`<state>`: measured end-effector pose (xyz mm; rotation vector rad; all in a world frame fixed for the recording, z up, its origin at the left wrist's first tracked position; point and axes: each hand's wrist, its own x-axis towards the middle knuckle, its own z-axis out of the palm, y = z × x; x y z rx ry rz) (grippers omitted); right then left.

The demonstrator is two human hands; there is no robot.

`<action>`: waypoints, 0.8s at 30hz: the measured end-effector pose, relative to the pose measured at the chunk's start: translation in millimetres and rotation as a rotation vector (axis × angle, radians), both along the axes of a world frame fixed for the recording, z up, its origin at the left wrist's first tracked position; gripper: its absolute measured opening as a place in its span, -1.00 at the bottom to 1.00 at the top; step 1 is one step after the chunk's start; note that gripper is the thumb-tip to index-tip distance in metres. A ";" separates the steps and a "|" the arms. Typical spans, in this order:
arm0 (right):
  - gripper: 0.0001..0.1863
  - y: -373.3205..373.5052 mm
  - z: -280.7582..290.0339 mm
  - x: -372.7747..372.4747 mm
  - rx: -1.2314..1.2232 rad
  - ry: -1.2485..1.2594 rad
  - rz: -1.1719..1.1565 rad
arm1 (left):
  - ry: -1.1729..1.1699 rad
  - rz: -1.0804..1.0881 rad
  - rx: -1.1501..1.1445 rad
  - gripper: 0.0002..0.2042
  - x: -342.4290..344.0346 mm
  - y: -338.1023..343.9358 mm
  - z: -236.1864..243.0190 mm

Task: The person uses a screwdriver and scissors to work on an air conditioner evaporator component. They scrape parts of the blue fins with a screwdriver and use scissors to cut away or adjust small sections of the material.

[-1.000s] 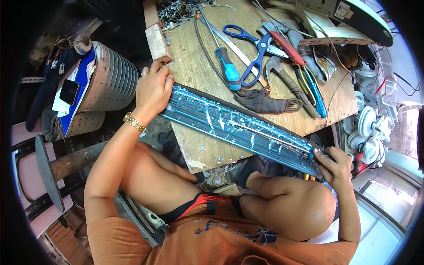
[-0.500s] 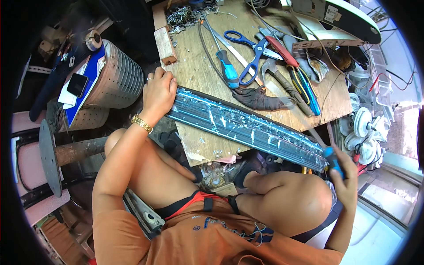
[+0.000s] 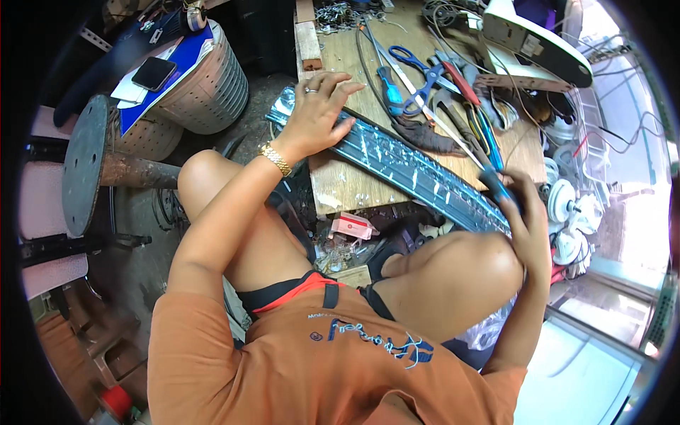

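A long, narrow dark panel with a glossy, flecked bluish surface lies slantwise over the near edge of the wooden tabletop. My left hand is over the panel's left part, its fingers spread and its thumb near the panel's edge. Beyond that hand, the panel's left end sticks out past the table. In my right hand is a screwdriver with a blue and black handle, held just above the panel's right end. Its long shaft points away to the far left over the table.
On the tabletop lie blue-handled scissors, another screwdriver, a dark glove, a hammer and pliers. Small metal bits are heaped at the back. A perforated drum carrying a phone stands left.
My left hand has shifted rightward along the panel and spread its fingers, uncovering the panel's left end. My right hand with the screwdriver has risen and moved left. The whole view has shifted.
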<state>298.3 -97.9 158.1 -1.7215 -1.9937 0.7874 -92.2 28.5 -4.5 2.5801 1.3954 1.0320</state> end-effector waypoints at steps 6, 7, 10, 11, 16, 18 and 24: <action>-0.52 28.7 22.8 -29.8 0.558 -0.156 0.253 | 0.277 -0.060 -0.167 -0.49 16.6 -2.9 -32.4; -0.52 14.6 50.3 -33.8 0.621 -0.130 0.215 | 0.261 -0.061 -0.181 -0.56 20.1 -3.1 -28.5; -0.52 -25.5 105.4 -62.1 0.732 -0.128 0.475 | 0.257 -0.064 -0.180 -0.60 17.6 -1.0 -34.6; -0.52 -35.4 108.1 -77.9 0.713 -0.155 0.625 | 0.256 -0.041 -0.157 -0.61 14.8 -6.5 -37.5; -0.53 -57.2 105.3 -116.2 0.650 -0.303 0.944 | 0.267 -0.016 -0.120 -0.62 24.5 -5.8 -32.1; -0.53 -61.2 103.0 -116.5 0.639 -0.305 0.960 | 0.290 -0.020 -0.124 -0.61 24.4 -8.8 -33.4; -0.53 -56.4 101.8 -118.1 0.637 -0.331 0.990 | 0.275 -0.002 -0.117 -0.61 26.5 -3.6 -34.0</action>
